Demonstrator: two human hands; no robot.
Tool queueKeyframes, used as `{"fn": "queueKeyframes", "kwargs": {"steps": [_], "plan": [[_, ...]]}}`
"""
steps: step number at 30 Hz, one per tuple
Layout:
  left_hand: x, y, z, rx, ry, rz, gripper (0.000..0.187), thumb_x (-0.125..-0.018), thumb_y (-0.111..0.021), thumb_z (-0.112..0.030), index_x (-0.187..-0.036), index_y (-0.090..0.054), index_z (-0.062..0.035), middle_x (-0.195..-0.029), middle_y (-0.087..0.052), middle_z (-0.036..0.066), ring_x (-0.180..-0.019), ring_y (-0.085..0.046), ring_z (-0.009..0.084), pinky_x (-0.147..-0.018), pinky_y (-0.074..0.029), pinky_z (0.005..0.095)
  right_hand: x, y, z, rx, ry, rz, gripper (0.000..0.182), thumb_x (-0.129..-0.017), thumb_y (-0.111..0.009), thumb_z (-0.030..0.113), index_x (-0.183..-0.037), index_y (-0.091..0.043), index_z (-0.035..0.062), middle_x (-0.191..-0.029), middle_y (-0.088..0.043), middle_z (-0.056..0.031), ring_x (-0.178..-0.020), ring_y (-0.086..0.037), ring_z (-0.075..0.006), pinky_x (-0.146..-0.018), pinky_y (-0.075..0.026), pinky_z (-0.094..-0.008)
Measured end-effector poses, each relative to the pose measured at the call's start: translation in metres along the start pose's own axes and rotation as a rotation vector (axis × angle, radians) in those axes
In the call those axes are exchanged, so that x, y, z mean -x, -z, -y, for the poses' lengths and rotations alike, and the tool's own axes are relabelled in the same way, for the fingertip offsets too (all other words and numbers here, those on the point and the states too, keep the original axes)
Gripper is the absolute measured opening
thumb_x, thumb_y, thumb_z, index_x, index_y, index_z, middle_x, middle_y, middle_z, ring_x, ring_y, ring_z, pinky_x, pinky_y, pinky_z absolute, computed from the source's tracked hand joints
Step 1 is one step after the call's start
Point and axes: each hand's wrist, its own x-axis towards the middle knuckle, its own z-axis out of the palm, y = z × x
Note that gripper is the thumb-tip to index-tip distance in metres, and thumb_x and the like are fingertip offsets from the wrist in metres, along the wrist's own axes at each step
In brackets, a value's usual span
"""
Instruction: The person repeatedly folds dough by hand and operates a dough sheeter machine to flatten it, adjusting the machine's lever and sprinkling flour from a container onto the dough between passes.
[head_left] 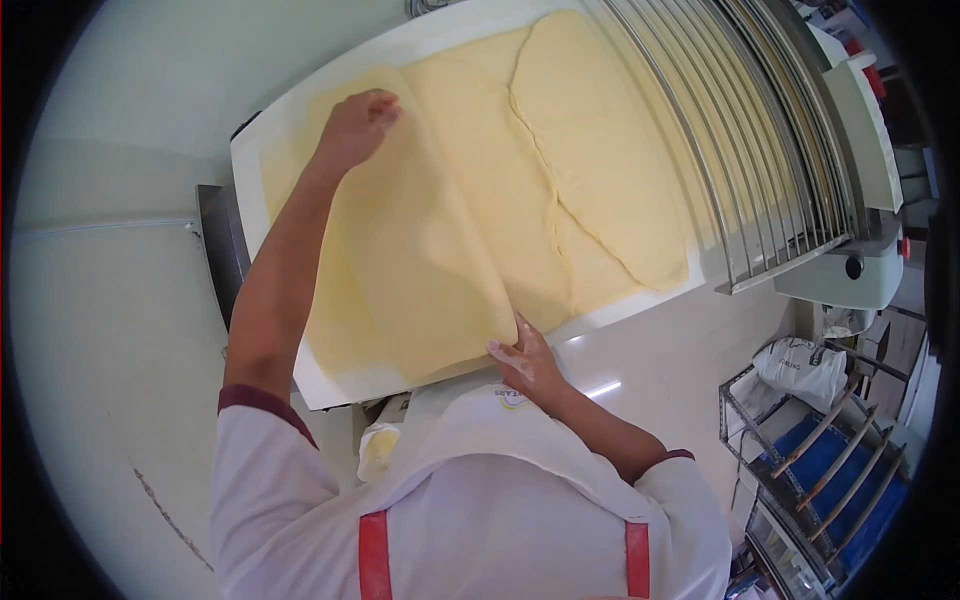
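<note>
Head view: the floury right hand (530, 367) pinches a smooth, pale-yellow dough sheet (420, 260) by its corner. The left hand (360, 128) curls over it, grip unclear.

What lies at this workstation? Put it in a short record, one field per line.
Material: pale yellow dough sheet, with a raised flap
Support: white work surface
Left hand: at the flap's far end; grip unclear
Right hand: pinching the flap's near corner
Sheet condition: irregular seam lines right of the flap
Equipment: barred metal guard over the sheet's right part
Background: white sack, lower right
Clothing: white garment, red straps
</note>
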Motion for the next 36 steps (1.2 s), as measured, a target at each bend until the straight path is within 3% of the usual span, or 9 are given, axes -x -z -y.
{"fn": "queueKeyframes", "kwargs": {"steps": [6, 9, 12, 15, 21, 24, 29, 31, 36], "plan": [[-0.092, -0.005, 0.085, -0.409, -0.329, -0.464, 0.037, -0.093, -0.055, -0.034, -0.106, -0.066, -0.0012, -0.100, -0.069, 0.013, -0.094, -0.065, 0.0282, -0.085, -0.050, 0.0358, -0.010, 0.003, 0.018, 0.077, -0.099, -0.010, 0.054, -0.087, -0.067, 0.019, -0.134, -0.046, 0.0041, -0.109, -0.062, -0.0068, -0.083, -0.056, -0.0112, -0.056, -0.045, -0.0240], [-0.128, 0.013, 0.078, -0.133, 0.053, 0.163, 0.044, -0.091, -0.056, -0.042, -0.103, -0.066, -0.0003, -0.095, -0.068, 0.013, -0.088, -0.064, 0.0267, -0.081, -0.049, 0.0363, -0.016, -0.006, 0.037, 0.126, -0.147, -0.045, 0.055, -0.086, -0.068, 0.022, -0.134, -0.047, 0.0043, -0.110, -0.062, -0.0064, -0.086, -0.057, -0.0117, -0.063, -0.047, -0.0255], [-0.132, 0.030, 0.061, 0.001, 0.215, 0.359, 0.050, -0.090, -0.057, -0.049, -0.105, -0.067, -0.0021, -0.102, -0.067, 0.012, -0.098, -0.062, 0.0222, -0.086, -0.047, 0.0353, -0.021, -0.009, 0.047, 0.236, -0.288, -0.073, 0.057, -0.084, -0.069, 0.023, -0.133, -0.047, 0.0042, -0.112, -0.062, -0.0066, -0.093, -0.057, -0.0121, -0.073, -0.049, -0.0262], [-0.126, 0.046, 0.048, 0.177, 0.349, 0.516, 0.056, -0.088, -0.057, -0.054, -0.102, -0.066, -0.0012, -0.097, -0.066, 0.009, -0.091, -0.061, 0.0184, -0.081, -0.047, 0.0340, -0.027, -0.017, 0.059, 0.264, -0.331, -0.104, 0.058, -0.083, -0.070, 0.023, -0.133, -0.048, 0.0029, -0.113, -0.062, -0.0075, -0.101, -0.057, -0.0136, -0.082, -0.048, -0.0269], [-0.115, 0.026, 0.056, 0.103, 0.132, 0.441, 0.071, -0.077, -0.059, -0.068, -0.103, -0.068, -0.0020, -0.100, -0.068, 0.013, -0.094, -0.064, 0.0257, -0.086, -0.048, 0.0375, -0.038, -0.016, 0.056, 0.305, -0.218, -0.061, 0.060, -0.081, -0.073, 0.022, -0.131, -0.048, -0.0004, -0.116, -0.061, -0.0109, -0.106, -0.057, -0.0183, -0.094, -0.044, -0.0315], [-0.094, -0.007, 0.043, -0.336, 0.093, -0.163, 0.072, -0.075, -0.061, -0.067, -0.103, -0.069, -0.0019, -0.099, -0.070, 0.014, -0.096, -0.065, 0.0281, -0.087, -0.048, 0.0392, -0.041, -0.019, 0.066, 0.248, -0.238, 0.004, 0.059, -0.081, -0.073, 0.018, -0.131, -0.048, -0.0009, -0.118, -0.061, -0.0122, -0.108, -0.056, -0.0190, -0.096, -0.042, -0.0319], [-0.094, 0.010, 0.016, -0.263, -0.095, -0.521, 0.056, -0.074, -0.068, -0.056, -0.087, -0.071, -0.0019, -0.079, -0.070, 0.012, -0.079, -0.067, 0.0285, -0.074, -0.052, 0.0401, -0.021, -0.029, 0.100, 0.338, -0.142, 0.100, 0.051, -0.083, -0.070, 0.013, -0.128, -0.050, -0.0016, -0.115, -0.062, -0.0117, -0.105, -0.057, -0.0186, -0.094, -0.042, -0.0310], [-0.083, 0.043, -0.034, 0.062, 0.015, -0.337, 0.053, -0.074, -0.069, -0.055, -0.076, -0.070, -0.0022, -0.072, -0.068, 0.011, -0.069, -0.066, 0.0281, -0.068, -0.051, 0.0399, -0.009, -0.030, 0.123, 0.459, -0.077, 0.206, 0.048, -0.084, -0.069, 0.013, -0.126, -0.052, -0.0017, -0.112, -0.063, -0.0121, -0.103, -0.057, -0.0183, -0.093, -0.042, -0.0312], [-0.117, 0.042, -0.107, 0.211, -0.131, -0.480, 0.044, -0.082, -0.071, -0.040, -0.063, -0.059, -0.0016, -0.056, -0.054, 0.002, -0.050, -0.046, 0.0100, -0.051, -0.041, 0.0292, 0.015, 0.023, 0.171, 0.580, -0.032, 0.248, 0.045, -0.085, -0.069, 0.014, -0.124, -0.053, -0.0015, -0.108, -0.064, -0.0148, -0.098, -0.058, -0.0141, -0.086, -0.045, -0.0284]]}}
